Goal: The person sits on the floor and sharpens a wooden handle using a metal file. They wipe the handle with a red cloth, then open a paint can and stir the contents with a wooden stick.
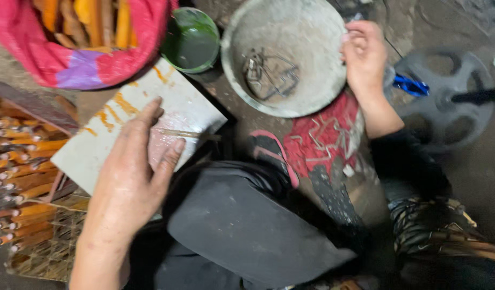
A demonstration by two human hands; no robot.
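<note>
My left hand lies flat, fingers apart, on a white board smeared with orange streaks; a thin stick lies under my fingertips. My right hand grips the right rim of a grey metal bowl, which holds a few bent metal wires at its bottom. My dark trouser legs and a black and pink shoe fill the lower middle.
A green cup of dark liquid stands beside the bowl. A pink cloth bag holds orange sticks. More orange sticks lie on a rack at left. A grey wheel-shaped base stands at right.
</note>
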